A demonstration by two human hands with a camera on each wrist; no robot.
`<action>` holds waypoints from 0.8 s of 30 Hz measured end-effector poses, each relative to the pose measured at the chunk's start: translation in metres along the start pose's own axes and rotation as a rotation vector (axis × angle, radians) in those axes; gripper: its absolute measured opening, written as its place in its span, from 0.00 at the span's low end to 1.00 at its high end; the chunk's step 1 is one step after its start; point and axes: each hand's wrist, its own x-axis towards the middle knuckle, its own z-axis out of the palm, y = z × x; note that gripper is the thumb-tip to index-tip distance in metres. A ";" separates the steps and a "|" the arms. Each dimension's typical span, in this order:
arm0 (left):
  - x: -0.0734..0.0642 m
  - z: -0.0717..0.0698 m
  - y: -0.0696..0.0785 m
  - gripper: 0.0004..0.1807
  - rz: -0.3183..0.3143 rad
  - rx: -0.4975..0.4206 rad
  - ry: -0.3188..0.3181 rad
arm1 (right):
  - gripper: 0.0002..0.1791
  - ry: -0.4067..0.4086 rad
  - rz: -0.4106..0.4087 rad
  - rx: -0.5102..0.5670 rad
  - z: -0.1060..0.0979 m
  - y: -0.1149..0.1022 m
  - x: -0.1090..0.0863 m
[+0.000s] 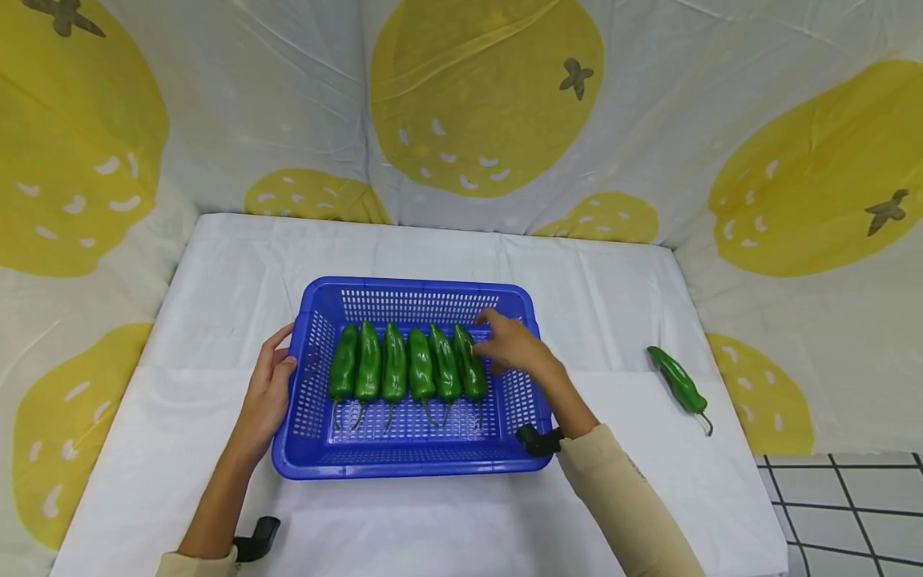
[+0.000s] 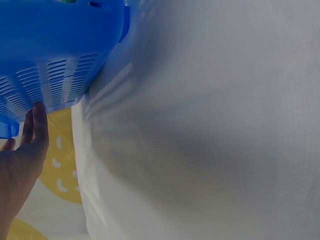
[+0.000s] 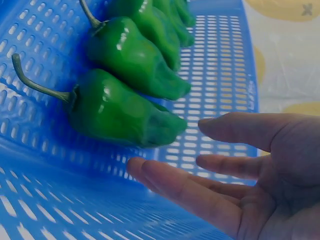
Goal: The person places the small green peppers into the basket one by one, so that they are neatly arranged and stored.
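Several green peppers (image 1: 394, 365) lie side by side in a row in a blue plastic basket (image 1: 411, 466), stems toward the person. At the basket's left wall is my left hand (image 1: 268, 393); in the left wrist view its extended fingers (image 2: 40, 125) touch the slotted side. Inside the basket, my right hand (image 1: 513, 346) is over the right end of the row. The right wrist view shows its fingers and thumb spread apart beside the tip of the end pepper (image 3: 122, 112), with nothing between them.
One more green pepper (image 1: 678, 379) lies on the white tablecloth (image 1: 613, 449) to the right of the basket. A lemon-print cloth (image 1: 469, 216) hangs behind and at both sides of the table. Tiled floor (image 1: 851, 501) shows at the lower right.
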 end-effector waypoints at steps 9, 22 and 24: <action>0.001 0.000 -0.002 0.28 -0.003 -0.006 -0.002 | 0.23 0.110 -0.114 0.055 -0.025 -0.002 -0.023; 0.002 0.000 -0.002 0.28 0.001 -0.011 -0.005 | 0.17 0.437 -0.072 -0.074 -0.080 0.052 -0.067; 0.002 0.000 -0.002 0.28 -0.001 -0.014 -0.006 | 0.17 0.468 -0.051 -0.082 -0.085 0.067 -0.074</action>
